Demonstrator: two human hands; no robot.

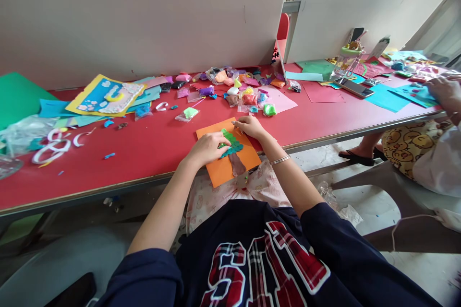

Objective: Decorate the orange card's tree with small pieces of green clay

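An orange card (215, 172) lies at the table's front edge, partly over my lap. On it is a clay tree with a brown trunk (237, 165) and a crown of green and teal pieces (233, 146). My left hand (209, 147) rests on the crown's left side, its fingers bent and pressed together. Over the card's upper right part is my right hand (251, 126), fingertips pinched beside the top of the crown. Whatever small thing may be between the fingers of either hand is hidden.
Bagged coloured clay (249, 98) is heaped behind the card on the red table (151, 153). A yellow-framed picture (108, 96) and white strips (54, 148) lie left. Rightward are a phone (355, 87), a cup (346, 62) and another person's hand (444, 92) over blue paper.
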